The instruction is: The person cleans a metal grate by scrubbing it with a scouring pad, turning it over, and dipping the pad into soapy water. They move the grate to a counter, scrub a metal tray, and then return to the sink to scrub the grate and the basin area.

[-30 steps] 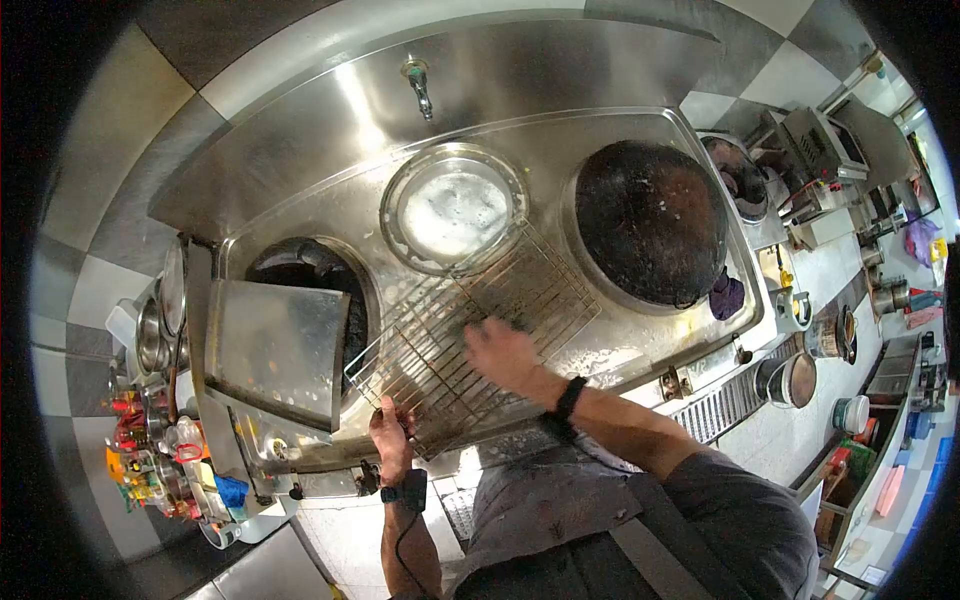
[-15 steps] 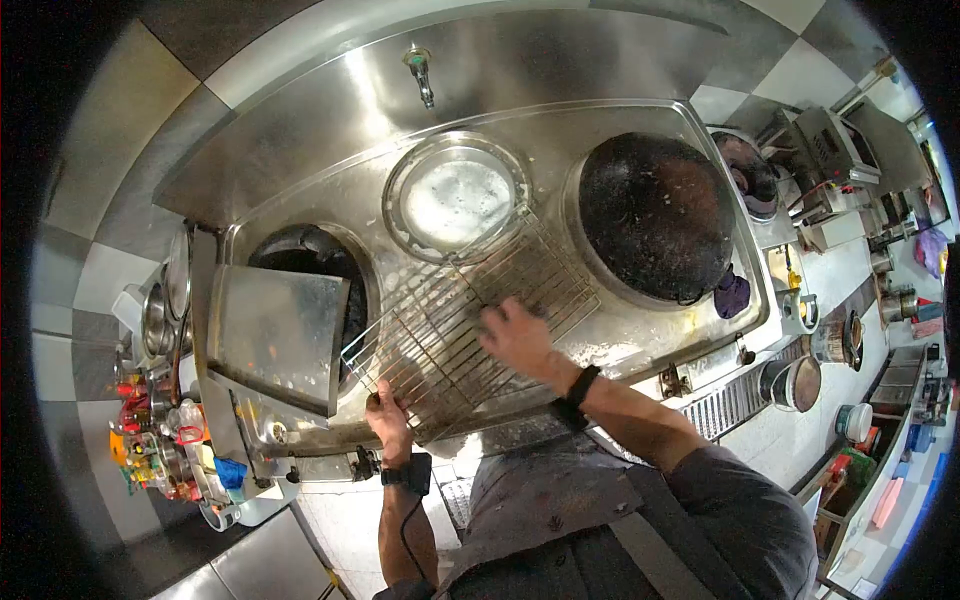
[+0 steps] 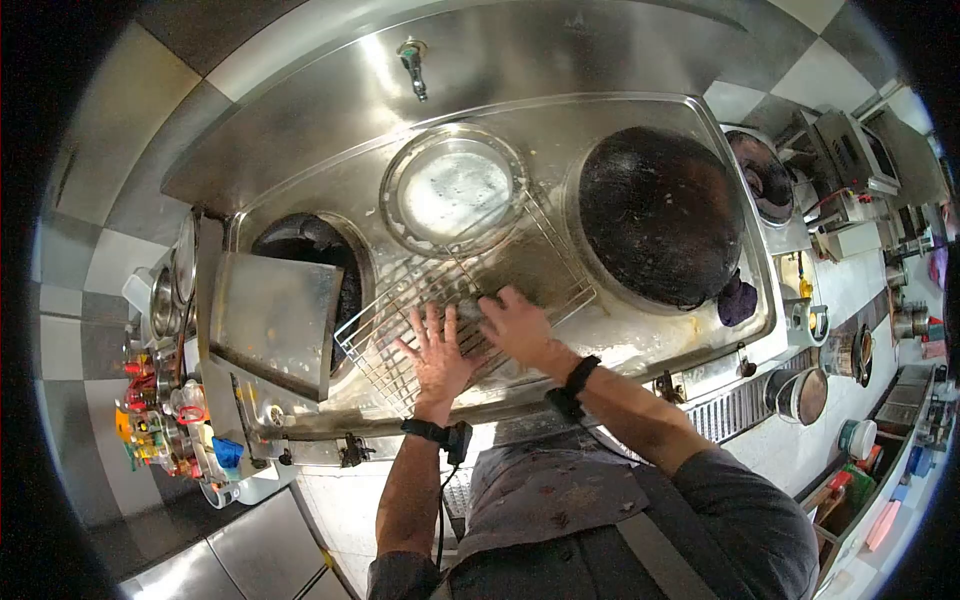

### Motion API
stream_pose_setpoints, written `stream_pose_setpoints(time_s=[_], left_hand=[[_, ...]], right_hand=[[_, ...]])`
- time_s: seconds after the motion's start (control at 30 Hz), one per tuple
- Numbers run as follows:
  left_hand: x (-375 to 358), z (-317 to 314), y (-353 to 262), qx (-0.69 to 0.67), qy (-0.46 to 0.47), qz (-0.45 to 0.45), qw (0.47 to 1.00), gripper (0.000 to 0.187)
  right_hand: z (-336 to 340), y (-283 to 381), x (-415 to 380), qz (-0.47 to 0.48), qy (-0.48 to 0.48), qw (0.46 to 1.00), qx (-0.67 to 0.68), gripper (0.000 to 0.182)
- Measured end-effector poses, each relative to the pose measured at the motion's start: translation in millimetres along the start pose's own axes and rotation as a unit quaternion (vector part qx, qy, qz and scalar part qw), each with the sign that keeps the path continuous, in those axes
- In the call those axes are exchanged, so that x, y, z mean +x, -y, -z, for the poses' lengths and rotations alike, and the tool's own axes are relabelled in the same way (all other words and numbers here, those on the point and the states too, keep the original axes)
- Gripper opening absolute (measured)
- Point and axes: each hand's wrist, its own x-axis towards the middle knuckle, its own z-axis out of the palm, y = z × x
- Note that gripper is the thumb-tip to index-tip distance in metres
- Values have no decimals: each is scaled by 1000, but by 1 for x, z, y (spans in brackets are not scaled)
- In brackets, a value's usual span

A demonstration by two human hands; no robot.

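Observation:
A wire rack [image 3: 405, 330] lies tilted across the front middle of the steel cooking range, its far edge reaching over the rim of a round pan of water [image 3: 455, 190]. Spread flat on the rack's bars is my left hand [image 3: 440, 355], fingers apart and pointing away from me. Just right of it, my right hand [image 3: 518, 328] has curled fingers around a dark grey scouring pad [image 3: 469, 308], pressed on the rack. The pad is mostly hidden, so its exact kind is hard to make out.
A blackened wok [image 3: 660, 215] sits bottom-up at the right, with a dark cloth [image 3: 738, 302] beside it. A metal sheet [image 3: 270, 320] partly covers the left burner opening [image 3: 318, 240]. Above the pan, a tap [image 3: 412, 70] juts from the steel backsplash. Bottles [image 3: 165, 420] crowd the far left.
My left hand has let go of the rack's near left edge and moved up and right, flat onto its bars. My right hand stays over the rack's middle, shifted slightly.

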Motion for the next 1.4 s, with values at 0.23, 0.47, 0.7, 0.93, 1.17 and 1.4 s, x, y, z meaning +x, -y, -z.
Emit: stream_pose_setpoints(time_s=[0.23,0.47,0.7,0.93,1.17,1.4], left_hand=[[14,-12,-2,40,21,45,998,130],[14,1,-11,25,55,52,997,131],[10,-5,0,15,44,30,998,129],[13,-14,5,48,26,8,998,128],[-1,8,1,47,78,14,996,128],[21,-26,13,73,5,-23,997,123]], right_hand=[[55,-101,0,-200,-64,976,-58,45],[-10,7,-22,-62,30,998,-3,30],[10,-120,-27,-99,-14,985,-140,31],[-35,30,-46,-102,-49,993,-33,30],[25,-85,-54,-180,-45,972,-146,21],[-37,35,-63,-166,-11,985,-40,36]])
